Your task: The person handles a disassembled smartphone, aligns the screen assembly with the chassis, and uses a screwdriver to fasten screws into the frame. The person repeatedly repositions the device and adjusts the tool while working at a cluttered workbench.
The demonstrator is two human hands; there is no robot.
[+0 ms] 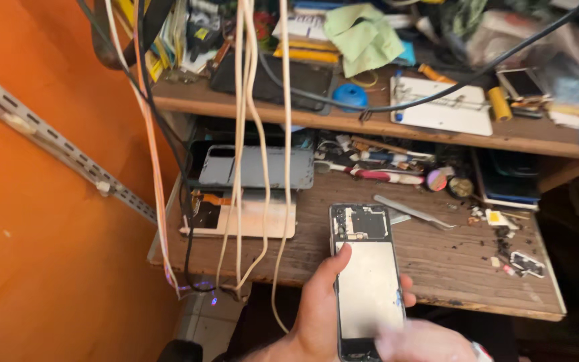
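Note:
My left hand (316, 312) holds an opened smartphone (366, 278) with its back cover off, showing the circuit board at the top and a silvery battery plate below. My thumb lies along the phone's left edge and my fingertips show at its right edge. My right hand (420, 342), blurred, is at the phone's lower right corner, touching or just beside it; I cannot tell its grip. The phone is held above the front edge of a wooden workbench (437, 261).
A grey phone back cover (256, 167) and another opened phone body (239, 218) lie at the left. Metal tweezers (413, 213), small parts (524, 263) and tools (383, 175) litter the bench. Cables (249, 134) hang in front. A cluttered shelf (370, 121) sits above; an orange wall (41, 201) is at left.

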